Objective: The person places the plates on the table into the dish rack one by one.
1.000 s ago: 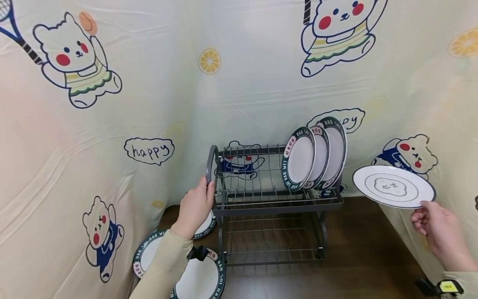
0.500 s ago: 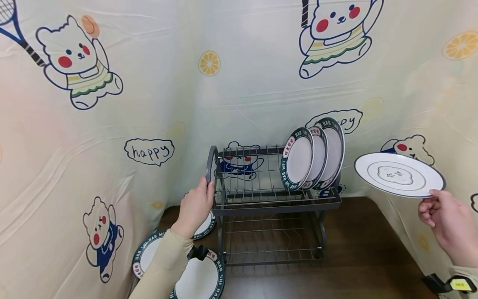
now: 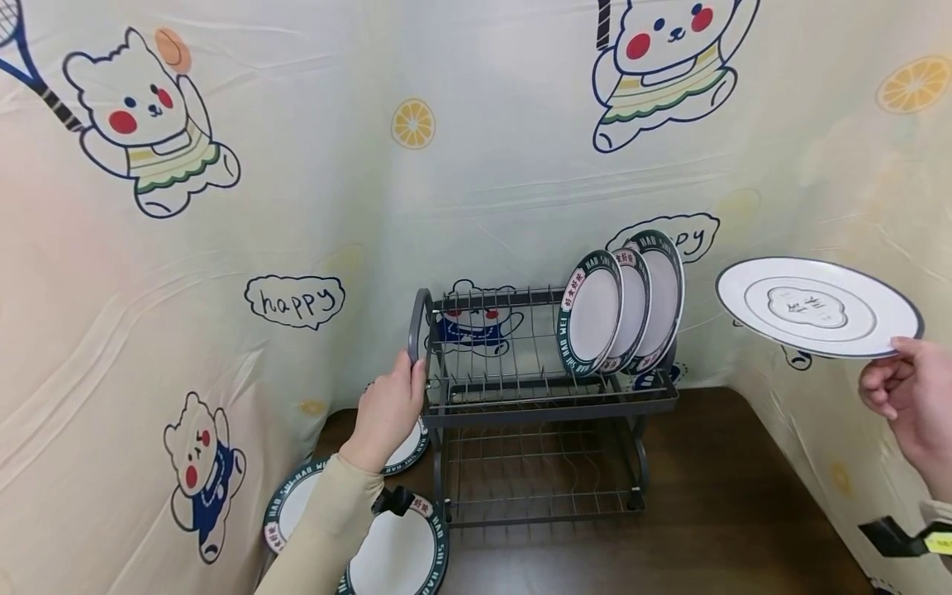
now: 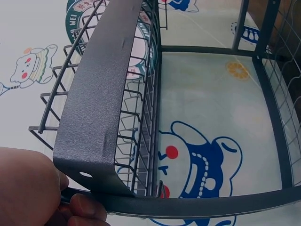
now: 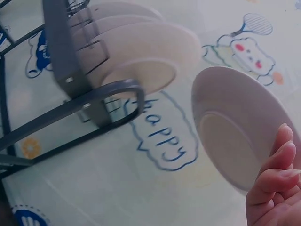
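Note:
My left hand [image 3: 388,413] grips the left end frame of a dark metal dish rack [image 3: 554,411]; the left wrist view shows its fingers [image 4: 87,207] curled at the bar. At the far right my right hand [image 3: 913,397] pinches the near edge of a white plate [image 3: 818,307] with a thin dark rim line and a grey design in its centre. That plate is held nearly flat in the air, right of the rack. The right wrist view shows its pale underside [image 5: 235,136]. Several green-rimmed plates [image 3: 592,314] stand on edge at the right of the rack's upper tier.
On the brown table [image 3: 669,512], more green-rimmed plates [image 3: 397,552] lie flat at the left, partly behind my left forearm. The rack's lower tier [image 3: 546,475] holds nothing visible. A cloth [image 3: 513,190] printed with bears hangs behind and along both sides.
My right hand has moved up and to the right with the white plate, away from the rack. The left hand has kept its grip on the rack, and the standing plates have stayed put.

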### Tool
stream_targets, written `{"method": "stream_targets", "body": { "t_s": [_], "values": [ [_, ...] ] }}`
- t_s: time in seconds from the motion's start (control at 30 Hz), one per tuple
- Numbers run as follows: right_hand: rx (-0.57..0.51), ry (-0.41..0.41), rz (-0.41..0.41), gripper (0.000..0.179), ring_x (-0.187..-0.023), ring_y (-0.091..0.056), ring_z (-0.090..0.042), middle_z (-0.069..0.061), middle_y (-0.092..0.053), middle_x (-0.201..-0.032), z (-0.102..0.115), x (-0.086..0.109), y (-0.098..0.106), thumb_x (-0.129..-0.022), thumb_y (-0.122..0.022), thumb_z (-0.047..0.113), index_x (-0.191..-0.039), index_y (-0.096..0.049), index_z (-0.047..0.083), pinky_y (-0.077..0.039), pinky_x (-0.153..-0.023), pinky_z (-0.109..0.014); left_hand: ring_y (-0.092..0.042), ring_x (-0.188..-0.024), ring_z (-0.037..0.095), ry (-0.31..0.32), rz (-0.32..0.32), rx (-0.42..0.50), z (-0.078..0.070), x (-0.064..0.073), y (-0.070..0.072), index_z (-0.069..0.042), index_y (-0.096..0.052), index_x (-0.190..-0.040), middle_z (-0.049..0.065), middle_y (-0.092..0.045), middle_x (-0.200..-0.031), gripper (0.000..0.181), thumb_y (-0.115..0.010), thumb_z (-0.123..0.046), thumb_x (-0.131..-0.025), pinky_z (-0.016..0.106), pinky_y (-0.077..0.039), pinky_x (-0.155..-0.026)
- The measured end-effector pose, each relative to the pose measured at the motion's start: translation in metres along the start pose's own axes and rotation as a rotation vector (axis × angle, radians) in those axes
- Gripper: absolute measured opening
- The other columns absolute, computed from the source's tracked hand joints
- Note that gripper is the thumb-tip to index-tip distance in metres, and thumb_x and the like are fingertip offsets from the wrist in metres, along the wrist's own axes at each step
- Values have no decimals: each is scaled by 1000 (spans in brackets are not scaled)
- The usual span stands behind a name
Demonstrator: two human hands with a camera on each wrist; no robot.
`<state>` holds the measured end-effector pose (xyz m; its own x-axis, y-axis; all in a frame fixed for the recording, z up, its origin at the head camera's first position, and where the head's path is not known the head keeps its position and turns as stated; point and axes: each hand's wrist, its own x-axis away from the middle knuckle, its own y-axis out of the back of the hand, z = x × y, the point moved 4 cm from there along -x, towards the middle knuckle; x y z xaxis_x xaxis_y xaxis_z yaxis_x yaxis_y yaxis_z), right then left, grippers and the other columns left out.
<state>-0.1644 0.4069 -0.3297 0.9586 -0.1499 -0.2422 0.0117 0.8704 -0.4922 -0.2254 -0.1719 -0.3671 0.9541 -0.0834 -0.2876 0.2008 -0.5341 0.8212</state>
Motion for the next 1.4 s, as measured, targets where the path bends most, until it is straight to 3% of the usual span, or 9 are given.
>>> {"method": "stream_targets", "body": {
  "t_s": [0.1, 0.2, 0.33, 0.43, 0.63, 0.77, 0.93, 1.2, 1.4],
  "values": [
    [11, 43, 38, 55, -47, -16, -21, -6, -61, -53, 8, -6, -1, -112, -41, 16, -65, -62, -4, 1, -48, -27, -46, -45, 17, -1, -4, -2, 0, 0, 0, -5, -49, -102, 2, -46, -62, 23, -44, -25, -113, 31, -36, -44],
    [-40, 92, 106, 65, -45, -11, -19, -8, -62, -53, 15, -14, -2, -114, -29, 15, -63, -61, -8, 0, -44, -24, -45, -45, 17, -1, -3, -4, 0, 0, 0, -5, -48, -101, 2, -46, -62, 24, -43, -25, -113, 31, -36, -44],
    [-69, 122, 135, 68, -43, -11, -17, -8, -62, -53, 24, -24, -4, -114, -22, 12, -63, -61, -10, 0, -42, -22, -45, -45, 17, 7, 3, 0, 0, 0, 0, -6, -48, -101, 2, -45, -62, 23, -43, -25, -113, 31, -36, -43],
    [-19, 136, 115, 68, -42, -17, -18, -6, -62, -53, 31, -30, -7, -114, -20, 12, -65, -62, -8, 0, -42, -23, -45, -45, 18, 16, 5, 7, 1, 0, 1, -6, -48, -101, 2, -45, -62, 22, -44, -24, -113, 31, -35, -44],
    [-58, 140, 148, 70, -42, -20, -18, -10, -63, -53, 42, -37, -19, -114, -17, 12, -65, -62, -11, -2, -40, -23, -45, -45, 18, 26, 12, 14, 1, 0, 0, -6, -48, -102, 2, -46, -63, 23, -43, -25, -113, 31, -35, -44],
    [-27, 144, 146, 68, -42, -21, -19, -9, -63, -54, 48, -39, -27, -113, -16, 12, -72, -65, -10, -3, -40, -24, -45, -46, 18, 35, 16, 13, 1, 1, 0, -6, -48, -103, 3, -46, -64, 23, -42, -26, -113, 31, -36, -45],
    [81, 174, 95, 66, -41, -19, -18, -4, -60, -52, 53, -41, -39, -113, -21, 13, -67, -62, -6, -1, -40, -25, -45, -45, 18, 35, 12, 16, 1, 0, 1, -6, -47, -103, 3, -46, -63, 23, -42, -27, -113, 31, -36, -44],
    [120, 115, 71, 60, -44, -20, -21, -4, -61, -54, 56, -38, -62, -114, -29, 18, -65, -56, -2, 0, -44, -28, -44, -45, 18, 30, 15, 21, -1, -1, 0, -6, -47, -103, 2, -45, -63, 23, -42, -27, -113, 31, -35, -44],
    [162, 57, 41, 52, -49, -24, -23, -6, -57, -57, 61, -34, -85, -113, -30, 21, -85, -68, 1, -5, -46, -32, -45, -45, 18, 29, 12, 20, -1, 0, -1, -6, -48, -103, 2, -45, -63, 24, -42, -26, -113, 31, -36, -45]
  ]
}}
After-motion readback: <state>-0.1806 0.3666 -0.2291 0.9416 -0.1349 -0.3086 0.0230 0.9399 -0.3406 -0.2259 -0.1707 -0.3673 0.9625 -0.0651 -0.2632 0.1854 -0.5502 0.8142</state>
